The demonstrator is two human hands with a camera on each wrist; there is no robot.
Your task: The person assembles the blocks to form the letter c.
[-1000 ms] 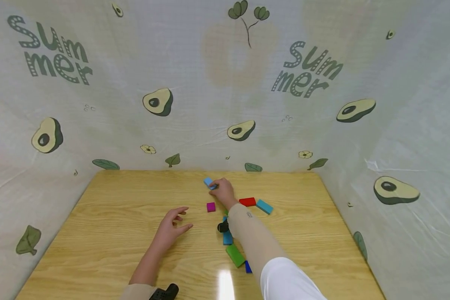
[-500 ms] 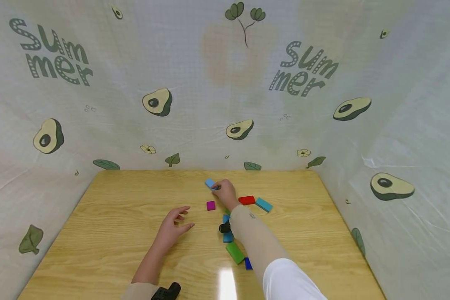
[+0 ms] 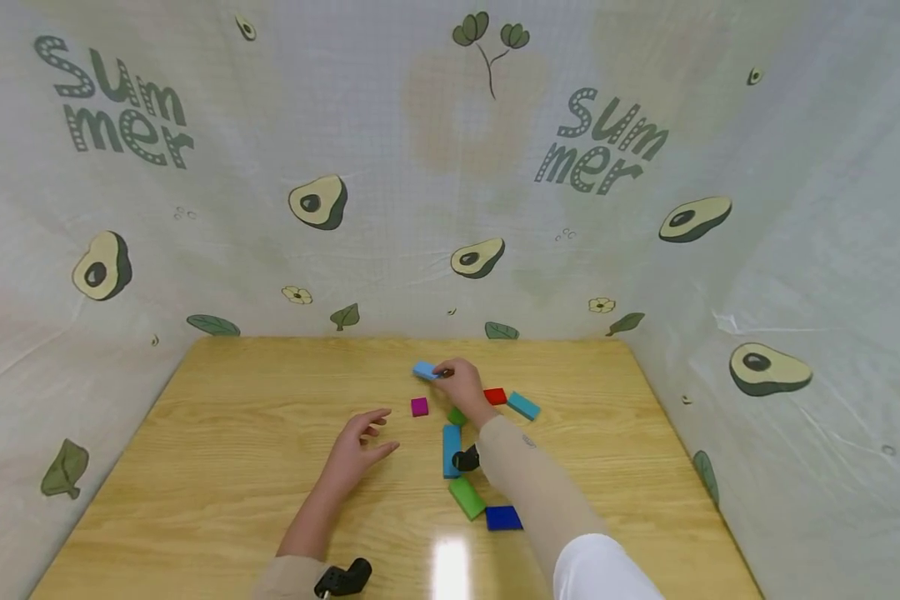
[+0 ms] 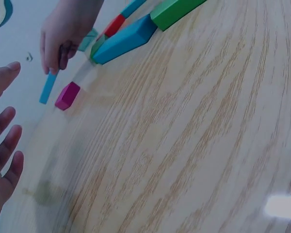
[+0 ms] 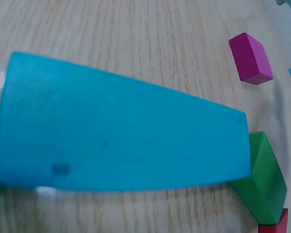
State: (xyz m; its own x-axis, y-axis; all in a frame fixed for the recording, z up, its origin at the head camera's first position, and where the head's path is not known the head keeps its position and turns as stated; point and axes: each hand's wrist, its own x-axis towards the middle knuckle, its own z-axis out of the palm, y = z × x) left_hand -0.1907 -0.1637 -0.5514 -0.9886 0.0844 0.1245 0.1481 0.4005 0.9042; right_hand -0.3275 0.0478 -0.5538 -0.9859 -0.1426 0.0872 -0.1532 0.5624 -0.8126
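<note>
My right hand (image 3: 461, 383) pinches the right end of a light blue block (image 3: 424, 371) near the back of the table. In the left wrist view this block (image 4: 47, 88) hangs from the fingertips beside a magenta block (image 4: 67, 95). My left hand (image 3: 360, 442) is held left of the blocks, fingers apart and nothing in its grasp; part of it shows at the left edge of the left wrist view. Closest to the right wrist camera is a long blue block (image 5: 121, 126), with a small green block (image 5: 264, 179) at its end. The right hand is outside the right wrist view.
Right of the right hand lie a red block (image 3: 496, 397) and a teal block (image 3: 523, 406). Nearer the front, a green block (image 3: 467, 497) meets the long blue one, with a dark blue block (image 3: 503, 518) at its corner. A patterned cloth (image 3: 390, 275) surrounds the wooden table (image 3: 270, 400).
My right hand has shifted slightly right with the light blue block, which has turned to lie more sideways. The right forearm now uncovers more of the dark blue block. The left hand moved slightly right.
</note>
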